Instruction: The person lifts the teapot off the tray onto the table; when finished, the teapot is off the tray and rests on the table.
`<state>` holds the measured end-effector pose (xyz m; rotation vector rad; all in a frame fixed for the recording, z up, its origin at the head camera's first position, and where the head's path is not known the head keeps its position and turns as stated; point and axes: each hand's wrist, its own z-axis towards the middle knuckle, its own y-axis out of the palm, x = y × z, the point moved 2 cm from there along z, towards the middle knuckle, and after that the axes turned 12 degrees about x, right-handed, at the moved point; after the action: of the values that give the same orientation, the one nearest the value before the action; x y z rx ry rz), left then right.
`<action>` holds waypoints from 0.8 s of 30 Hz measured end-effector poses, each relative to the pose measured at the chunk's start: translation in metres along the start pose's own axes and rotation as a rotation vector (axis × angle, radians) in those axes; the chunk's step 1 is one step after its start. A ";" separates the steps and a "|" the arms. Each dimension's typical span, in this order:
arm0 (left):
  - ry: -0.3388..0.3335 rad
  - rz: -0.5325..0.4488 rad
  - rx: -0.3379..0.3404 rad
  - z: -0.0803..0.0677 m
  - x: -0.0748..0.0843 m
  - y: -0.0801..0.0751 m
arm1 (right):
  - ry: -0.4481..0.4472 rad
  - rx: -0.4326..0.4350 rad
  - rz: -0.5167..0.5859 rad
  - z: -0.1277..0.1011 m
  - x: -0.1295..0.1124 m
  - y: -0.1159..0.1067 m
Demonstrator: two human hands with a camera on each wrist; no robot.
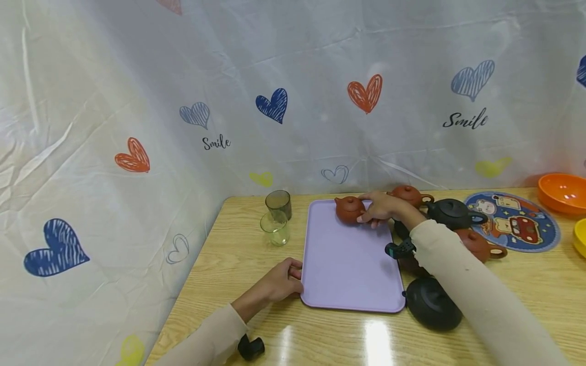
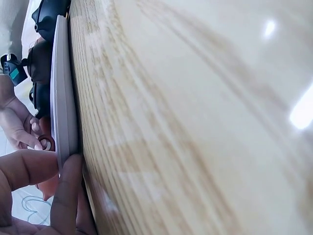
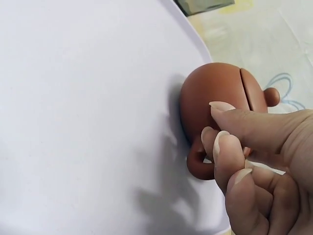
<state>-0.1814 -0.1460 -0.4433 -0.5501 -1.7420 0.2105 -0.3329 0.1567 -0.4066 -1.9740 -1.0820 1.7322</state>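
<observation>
Writing: the word "Smile" (image 1: 216, 142) was printed in dark script on the heart-patterned sheet behind the table, and again at (image 1: 464, 120) further right; no brand could be read on any pot.
Landmark: the lilac tray (image 1: 348, 264) lay flat on the wooden table (image 1: 229, 244), its long axis running from the person toward the sheet.
Brown teapot: a small clay teapot (image 1: 349, 209) sat upright in the tray's far corner, lid knob up, spout aimed toward the tray's left edge, handle toward the right edge, so its long axis ran across the tray.
Right hand: the right hand (image 1: 382, 208) was on the teapot's handle side; in the right wrist view its fingers (image 3: 230, 147) were curled at the loop handle and pinching it, thumb against the pot's body.
Left hand: the left hand (image 1: 279, 283) held the tray's left edge near the front corner; the left wrist view showed a thumb (image 2: 68, 196) pressed on the rim, though how far the fingers wrapped beneath was hard to tell.
Left of tray: two glasses, one dark (image 1: 278, 204), one pale green (image 1: 275, 228), stood just beside the far left corner.
Right of tray: another brown teapot (image 1: 409, 194), a black teapot (image 1: 450, 213), a third brown pot (image 1: 478, 245) and a black lid (image 1: 432, 304) clustered close by; past them, a cartoon mat (image 1: 515, 221) and an orange bowl (image 1: 563, 193).
</observation>
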 end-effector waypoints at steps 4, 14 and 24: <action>-0.002 0.000 0.003 0.000 0.000 0.000 | -0.013 0.008 0.006 0.002 0.000 0.003; 0.011 0.004 0.005 0.000 -0.001 0.000 | -0.014 0.018 0.011 0.000 -0.001 0.005; -0.003 -0.003 0.010 -0.001 -0.001 0.000 | 0.040 0.054 0.007 -0.011 -0.003 0.004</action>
<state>-0.1806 -0.1461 -0.4438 -0.5402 -1.7433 0.2183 -0.3209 0.1546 -0.4047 -1.9731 -1.0060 1.6998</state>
